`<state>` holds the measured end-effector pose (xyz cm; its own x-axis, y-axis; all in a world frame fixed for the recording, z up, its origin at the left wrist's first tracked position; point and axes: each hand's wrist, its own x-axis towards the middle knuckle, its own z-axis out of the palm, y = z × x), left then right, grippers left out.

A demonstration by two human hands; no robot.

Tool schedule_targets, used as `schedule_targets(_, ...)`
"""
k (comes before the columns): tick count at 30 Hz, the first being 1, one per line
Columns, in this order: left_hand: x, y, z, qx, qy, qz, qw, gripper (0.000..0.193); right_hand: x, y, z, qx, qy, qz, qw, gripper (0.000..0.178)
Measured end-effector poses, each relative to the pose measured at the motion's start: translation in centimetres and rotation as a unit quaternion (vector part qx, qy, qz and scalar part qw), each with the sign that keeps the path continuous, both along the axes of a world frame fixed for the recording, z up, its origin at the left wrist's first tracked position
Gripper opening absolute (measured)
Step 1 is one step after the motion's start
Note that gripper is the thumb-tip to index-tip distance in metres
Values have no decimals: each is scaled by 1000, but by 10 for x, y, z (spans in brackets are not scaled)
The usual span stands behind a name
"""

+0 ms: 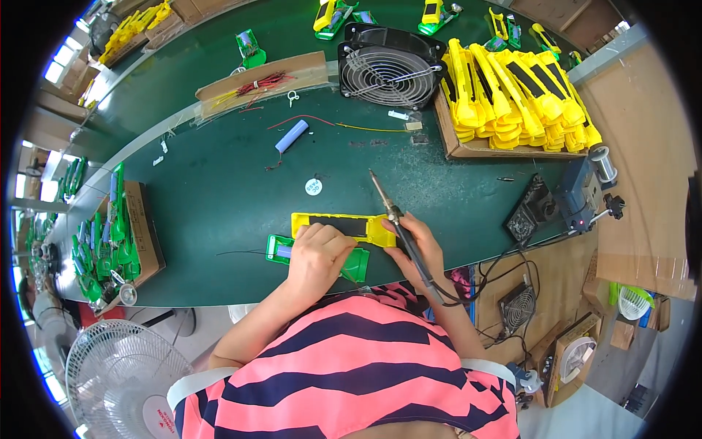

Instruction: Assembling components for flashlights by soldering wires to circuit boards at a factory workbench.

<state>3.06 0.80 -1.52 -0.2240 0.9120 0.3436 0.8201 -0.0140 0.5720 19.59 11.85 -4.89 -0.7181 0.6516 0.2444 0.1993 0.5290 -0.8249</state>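
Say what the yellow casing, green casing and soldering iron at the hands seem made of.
Yellow casing: probably moulded plastic, given its smooth, glossy rim. Green casing: likely plastic, evenly coloured and smooth. Soldering iron: slim front apparently dull metal, from its grayish-brown look; dark grip perhaps plastic or rubber.

Clock positions are read from the centre of the green worktable [219, 175], 12 o'clock being its far side. From where I stand, bright windows [55, 71] admit white daylight at 10 o'clock, and glare falls on the tabletop in that direction. A pale curved strip [121, 158] crosses the surface at 9 to 10 o'clock. At 3 o'clock: flat brown panel [651, 168]. At 4 o'clock: pale grey floor [607, 399]. Between 7 and 8 o'clock: large white fan [110, 366].
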Motion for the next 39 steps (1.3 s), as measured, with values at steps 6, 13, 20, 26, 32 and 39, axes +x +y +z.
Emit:
schedule_targets(6,-5,8,-5,-112,110,31,987,10,-14,9,0,93,96,84,987,46)
schedule_targets(13,-15,13,1,-160,77,20,984,7,14,24,20,-59,111,51,991,21)
schedule_targets(20,-21,16,4,-165,41,-8,985,6,6,20,17,-304,123,5,945,18)
schedule_targets(26,-21,16,5,-172,42,-12,984,5,0,17,10,-276,120,24,953,15)
schedule_targets(32,-21,17,5,-184,55,-5,981,6,-3,11,2,-289,146,-2,946,19)
schedule_targets(39,-21,16,3,-167,46,4,985,6,1,8,7,-281,140,-12,949,17)
